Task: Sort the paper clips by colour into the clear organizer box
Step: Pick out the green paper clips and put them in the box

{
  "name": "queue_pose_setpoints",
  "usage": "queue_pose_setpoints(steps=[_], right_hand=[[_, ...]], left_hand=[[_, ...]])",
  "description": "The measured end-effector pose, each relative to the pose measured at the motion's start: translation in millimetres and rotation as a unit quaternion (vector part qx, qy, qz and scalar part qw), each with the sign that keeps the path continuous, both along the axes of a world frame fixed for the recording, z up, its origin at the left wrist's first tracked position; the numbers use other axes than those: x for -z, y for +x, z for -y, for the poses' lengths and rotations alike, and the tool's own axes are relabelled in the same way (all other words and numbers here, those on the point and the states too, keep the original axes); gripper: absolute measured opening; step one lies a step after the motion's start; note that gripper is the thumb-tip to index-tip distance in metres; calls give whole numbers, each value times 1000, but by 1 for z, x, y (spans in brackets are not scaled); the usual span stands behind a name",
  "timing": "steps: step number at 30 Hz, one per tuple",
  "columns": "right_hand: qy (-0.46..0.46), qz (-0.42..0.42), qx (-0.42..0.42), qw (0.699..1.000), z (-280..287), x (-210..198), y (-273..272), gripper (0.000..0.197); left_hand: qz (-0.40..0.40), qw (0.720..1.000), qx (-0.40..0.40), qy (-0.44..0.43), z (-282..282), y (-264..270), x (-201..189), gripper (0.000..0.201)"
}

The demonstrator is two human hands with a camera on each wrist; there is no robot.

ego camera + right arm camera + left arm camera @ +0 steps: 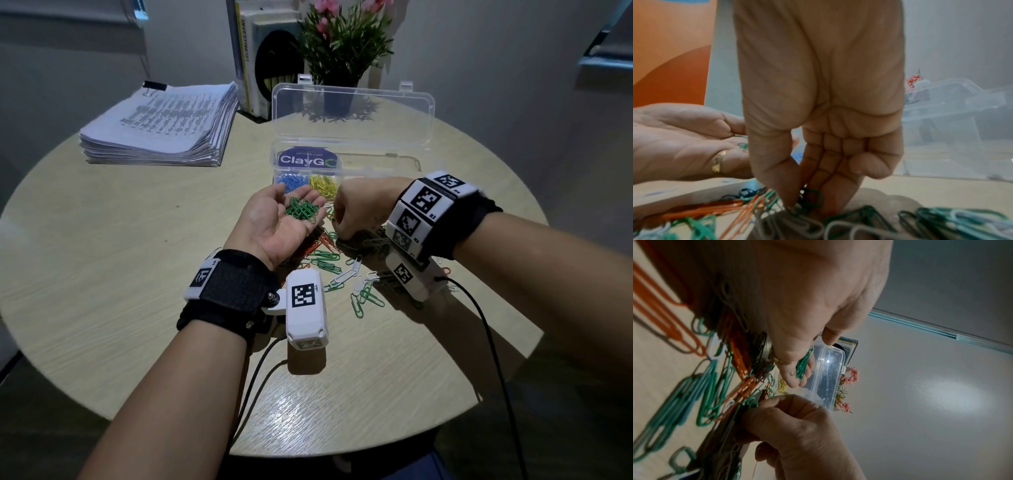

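My left hand [284,219] is held palm up over the table, with several green paper clips [302,209] lying loose on its relaxed fingers. Beside it my right hand [344,222] reaches down into the mixed pile of clips [329,263]. In the right wrist view its thumb and fingers [789,193] pinch a green clip [815,197]. The clear organizer box [387,161] stands open just behind both hands. Blue clips [288,180] and yellow clips [323,185] fill two of its front compartments.
Green, orange, white and grey clips are scattered on the round wooden table [102,257] in front of the box. A thick paper stack [161,126] lies at the back left. Books [263,58] and a potted plant [342,51] stand behind the box. Wrist cables [496,359] trail toward me.
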State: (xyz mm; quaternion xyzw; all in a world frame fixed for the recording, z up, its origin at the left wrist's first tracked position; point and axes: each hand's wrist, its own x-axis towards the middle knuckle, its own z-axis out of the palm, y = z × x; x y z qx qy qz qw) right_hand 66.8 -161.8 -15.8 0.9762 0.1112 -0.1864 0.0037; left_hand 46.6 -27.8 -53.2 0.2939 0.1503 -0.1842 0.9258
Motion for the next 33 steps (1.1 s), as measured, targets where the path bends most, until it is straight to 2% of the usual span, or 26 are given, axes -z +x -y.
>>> queue_pose_setpoints(steps=[5, 10, 15, 18, 23, 27, 30, 33], right_hand=[[53, 6, 25, 998, 6, -3, 0, 7], [152, -34, 65, 986, 16, -5, 6, 13], [260, -10, 64, 963, 5, -26, 7, 8], [291, -1, 43, 956, -9, -32, 6, 15], [258, 25, 52, 964, -10, -30, 5, 26], [132, 37, 35, 990, 0, -26, -1, 18], [64, 28, 23, 997, 2, -15, -7, 23], [34, 19, 14, 999, 1, -7, -10, 32]], left_hand=[[3, 1000, 2, 1, -1, 1, 1, 37], [5, 1000, 6, 12, -1, 2, 2, 36], [1, 1000, 5, 8, 0, 4, 3, 36], [6, 1000, 8, -25, 1, 2, 4, 36], [-4, 1000, -1, -25, 0, 5, 5, 37], [-3, 1000, -3, 12, -1, 4, 2, 40], [-2, 1000, -12, 2, -4, 5, 2, 39], [3, 1000, -16, -6, -5, 5, 2, 37]])
